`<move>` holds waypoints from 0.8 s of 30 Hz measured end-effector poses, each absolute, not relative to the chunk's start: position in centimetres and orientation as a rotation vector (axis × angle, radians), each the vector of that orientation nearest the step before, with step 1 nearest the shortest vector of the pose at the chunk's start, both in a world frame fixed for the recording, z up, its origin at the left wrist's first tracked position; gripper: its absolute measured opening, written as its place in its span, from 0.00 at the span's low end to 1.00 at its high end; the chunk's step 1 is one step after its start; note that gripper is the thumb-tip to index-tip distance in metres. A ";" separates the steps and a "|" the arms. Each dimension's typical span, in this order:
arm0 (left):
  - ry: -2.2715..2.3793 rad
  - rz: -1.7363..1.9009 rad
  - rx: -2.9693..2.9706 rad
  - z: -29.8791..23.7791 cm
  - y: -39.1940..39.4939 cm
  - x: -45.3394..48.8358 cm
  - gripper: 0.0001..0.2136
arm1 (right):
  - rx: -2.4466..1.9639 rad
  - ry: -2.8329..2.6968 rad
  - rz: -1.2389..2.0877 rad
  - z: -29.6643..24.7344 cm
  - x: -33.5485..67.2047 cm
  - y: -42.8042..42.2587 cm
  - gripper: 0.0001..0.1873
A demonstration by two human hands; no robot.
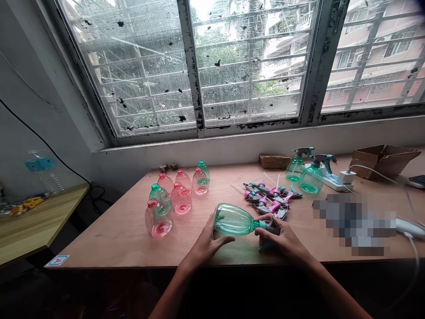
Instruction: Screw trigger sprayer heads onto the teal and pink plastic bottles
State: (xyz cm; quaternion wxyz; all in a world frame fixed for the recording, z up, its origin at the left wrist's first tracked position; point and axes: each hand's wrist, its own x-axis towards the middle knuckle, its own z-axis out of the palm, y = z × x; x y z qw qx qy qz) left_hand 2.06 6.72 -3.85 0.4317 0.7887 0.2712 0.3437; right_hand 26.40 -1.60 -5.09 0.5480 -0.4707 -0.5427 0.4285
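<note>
A clear green spray bottle lies on its side in the air, just above the front of the table, its neck pointing right. My left hand is wrapped round the base end, the thumb along the near side. At the neck, my right hand grips the grey and teal spray head, which sits on the bottle's mouth; the fingers partly cover it. Beyond my right hand lies a pile of pink, grey and teal spray heads with thin white tubes.
Several pink bottles and a few green bottles, all without heads, stand at left. Two green spray bottles with heads stand back right, beside a white power strip and an open cardboard box. A window runs behind the table.
</note>
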 end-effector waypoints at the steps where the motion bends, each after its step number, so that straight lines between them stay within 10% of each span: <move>1: 0.680 0.863 1.975 -3.9 6.7 2.0 0.38 | -1.114 -1.283 1.017 -5.1 26.4 -1.6 0.21; 24: 0.678 0.876 2.000 -3.9 6.7 2.2 0.39 | -1.127 -1.192 1.056 -4.8 26.3 -1.6 0.24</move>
